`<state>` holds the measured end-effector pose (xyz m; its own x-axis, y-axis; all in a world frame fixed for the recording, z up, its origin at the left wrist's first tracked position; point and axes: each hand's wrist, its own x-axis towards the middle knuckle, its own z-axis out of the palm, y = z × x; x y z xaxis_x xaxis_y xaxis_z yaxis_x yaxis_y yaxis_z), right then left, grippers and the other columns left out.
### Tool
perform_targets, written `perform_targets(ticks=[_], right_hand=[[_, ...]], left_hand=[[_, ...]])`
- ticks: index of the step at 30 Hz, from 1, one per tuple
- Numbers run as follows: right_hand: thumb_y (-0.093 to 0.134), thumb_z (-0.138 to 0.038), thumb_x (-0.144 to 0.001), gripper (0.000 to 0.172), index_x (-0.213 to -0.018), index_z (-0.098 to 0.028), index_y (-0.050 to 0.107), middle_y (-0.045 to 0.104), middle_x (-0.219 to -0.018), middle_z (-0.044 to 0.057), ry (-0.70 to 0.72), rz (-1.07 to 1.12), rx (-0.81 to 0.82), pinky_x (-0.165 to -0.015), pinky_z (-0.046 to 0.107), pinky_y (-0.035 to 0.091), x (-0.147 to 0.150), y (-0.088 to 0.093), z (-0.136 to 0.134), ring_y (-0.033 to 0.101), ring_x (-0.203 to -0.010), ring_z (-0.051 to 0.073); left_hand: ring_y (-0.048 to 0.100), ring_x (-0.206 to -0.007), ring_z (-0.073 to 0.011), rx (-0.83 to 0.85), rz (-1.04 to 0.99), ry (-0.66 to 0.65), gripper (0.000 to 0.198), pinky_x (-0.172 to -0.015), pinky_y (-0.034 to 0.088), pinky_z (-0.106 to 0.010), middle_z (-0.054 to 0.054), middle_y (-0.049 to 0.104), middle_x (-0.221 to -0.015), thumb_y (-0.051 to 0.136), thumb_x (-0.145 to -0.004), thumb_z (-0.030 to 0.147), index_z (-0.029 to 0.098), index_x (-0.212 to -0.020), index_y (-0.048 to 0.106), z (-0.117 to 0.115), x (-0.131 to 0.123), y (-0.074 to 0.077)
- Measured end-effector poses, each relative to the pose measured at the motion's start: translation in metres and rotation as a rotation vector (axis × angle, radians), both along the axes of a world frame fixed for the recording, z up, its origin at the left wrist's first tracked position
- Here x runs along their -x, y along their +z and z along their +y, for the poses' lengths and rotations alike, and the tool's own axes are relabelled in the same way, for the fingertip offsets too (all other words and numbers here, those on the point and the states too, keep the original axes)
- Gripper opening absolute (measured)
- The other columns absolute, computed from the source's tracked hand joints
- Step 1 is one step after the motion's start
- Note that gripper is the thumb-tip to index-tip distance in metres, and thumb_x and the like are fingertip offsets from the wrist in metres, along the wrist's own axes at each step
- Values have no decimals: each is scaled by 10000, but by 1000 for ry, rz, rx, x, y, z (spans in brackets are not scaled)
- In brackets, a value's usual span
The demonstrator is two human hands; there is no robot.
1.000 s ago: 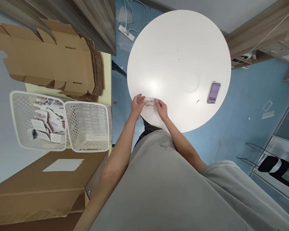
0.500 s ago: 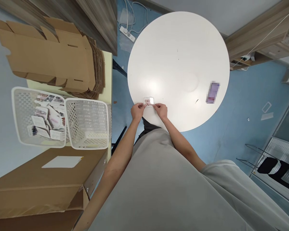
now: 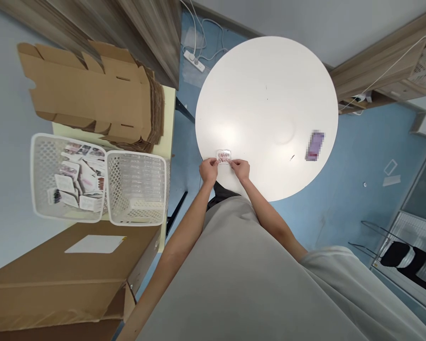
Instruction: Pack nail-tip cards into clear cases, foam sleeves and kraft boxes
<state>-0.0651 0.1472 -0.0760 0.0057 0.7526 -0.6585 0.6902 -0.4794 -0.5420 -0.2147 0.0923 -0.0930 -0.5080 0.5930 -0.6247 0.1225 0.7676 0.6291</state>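
Observation:
Near the front edge of the round white table (image 3: 255, 104) is a small clear plastic case (image 3: 224, 156) with several small pinkish pieces inside. My left hand (image 3: 208, 169) pinches its left lower corner between thumb and fingers. On the opposite side, my right hand (image 3: 241, 169) grips the right lower corner in the same way. The pieces are too small to make out one by one. Whether the case rests on the tabletop or is slightly lifted, I cannot tell.
To the left, a white basket (image 3: 33, 180) contains several small packs, and a second basket (image 3: 166, 189) holds clear plastic cases. Flattened cardboard boxes (image 3: 88, 85) are stacked behind them. A blurred purple object (image 3: 315, 145) lies at the table's right. A power strip (image 3: 194, 61) is on the floor.
The camera view has shifted, so everything sits slightly lower and mostly further right. Both hands keep their hold on the case, whose glare has faded, showing more pink pieces.

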Motion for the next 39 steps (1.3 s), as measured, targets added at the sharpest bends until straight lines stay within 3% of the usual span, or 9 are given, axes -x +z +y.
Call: perform_targets(ticks=[3, 9, 12, 19, 25, 27, 30, 35, 39], right_hand=[[725, -436, -962, 274, -902, -204, 859, 872, -968, 48, -16, 32, -41, -931, 341, 588, 16, -2, 18, 784, -940, 244], [740, -435, -957, 291, -954, -181, 881, 869, -964, 59, -17, 96, -162, -920, 336, 592, 67, -11, 87, 788, -940, 249], [739, -419, -948, 281, -922, -178, 881, 860, -922, 52, -23, 94, -160, -900, 327, 589, 79, -13, 109, 783, -912, 239], [738, -394, -918, 264, -761, -204, 834, 822, -802, 30, -43, 5, -85, -894, 340, 586, 78, -19, 100, 752, -830, 226], [682, -354, -969, 291, -757, -204, 814, 829, -838, 81, 99, -68, -141, -917, 376, 583, 81, -13, 103, 756, -849, 260], [692, -368, -979, 297, -762, -204, 811, 831, -846, 100, 152, -91, -173, -938, 386, 579, 80, -6, 106, 772, -882, 280], [719, -454, -987, 344, -765, -208, 815, 833, -824, 114, 178, -119, -224, -937, 384, 582, 76, 10, 105, 796, -902, 304], [707, -477, -973, 341, -885, -183, 855, 864, -895, 127, 228, -31, -302, -931, 368, 608, 76, 47, 88, 839, -927, 304], [716, -419, -923, 295, -947, -166, 866, 866, -913, 123, 332, 152, -340, -950, 379, 635, 99, 77, 65, 855, -923, 301]], left_hand=[[778, -1069, -304, -64, 19, 10, 155, -1109, 569, -475, -139, 845, -1181, 736, -951, 269, 213, -1052, 840, 20, 17, -1], [747, -1182, -323, -185, 12, 57, 221, -1193, 512, -492, -157, 809, -1261, 728, -967, 278, 191, -1145, 827, 90, 71, -14], [730, -1233, -315, -206, -7, 76, 218, -1216, 494, -492, -138, 810, -1261, 706, -966, 251, 207, -1150, 816, 111, 80, -19], [761, -1157, -358, -77, 23, 15, 189, -1103, 554, -525, -163, 814, -1206, 665, -1000, 228, 189, -1104, 818, 105, 69, -17], [720, -1234, -357, -107, 50, 33, 102, -1144, 529, -523, -145, 766, -1240, 726, -982, 219, 220, -1064, 788, 100, 67, -12], [702, -1274, -353, -136, 47, 55, 148, -1171, 513, -506, -156, 733, -1308, 774, -974, 252, 211, -1115, 784, 91, 67, -2], [744, -1161, -324, -175, 34, 103, 233, -1139, 529, -468, -168, 714, -1345, 794, -991, 287, 185, -1200, 796, 63, 68, 24], [757, -974, -253, -341, 67, 283, 336, -1004, 585, -396, -142, 750, -1324, 818, -992, 323, 191, -1300, 807, -15, 66, 81], [739, -892, -210, -474, 149, 478, 308, -911, 616, -376, -107, 763, -1264, 802, -1000, 353, 244, -1287, 818, -80, 56, 126]])
